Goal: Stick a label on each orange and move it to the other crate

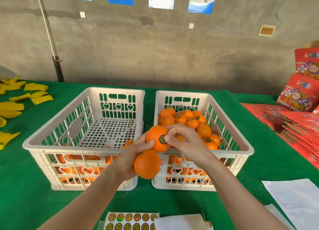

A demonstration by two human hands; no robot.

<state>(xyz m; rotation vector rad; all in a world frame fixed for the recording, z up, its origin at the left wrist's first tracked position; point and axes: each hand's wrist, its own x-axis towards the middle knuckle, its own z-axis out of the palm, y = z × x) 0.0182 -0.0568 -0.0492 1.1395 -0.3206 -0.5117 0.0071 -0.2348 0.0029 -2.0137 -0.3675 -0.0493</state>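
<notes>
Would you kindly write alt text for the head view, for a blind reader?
A person's left hand holds two oranges, and the right hand presses a round label onto the upper orange. Behind stand two white crates on a green table: the left crate nearly bare, the right crate piled with labelled oranges.

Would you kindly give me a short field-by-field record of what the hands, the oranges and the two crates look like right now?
Left hand: grips lower orange, thumb against upper orange
Right hand: thumb presses label onto upper orange, fingers curled over it
Left crate: a few oranges at its near end
Right crate: heaped oranges, several labelled
Label sheet: on green table, near edge
</notes>
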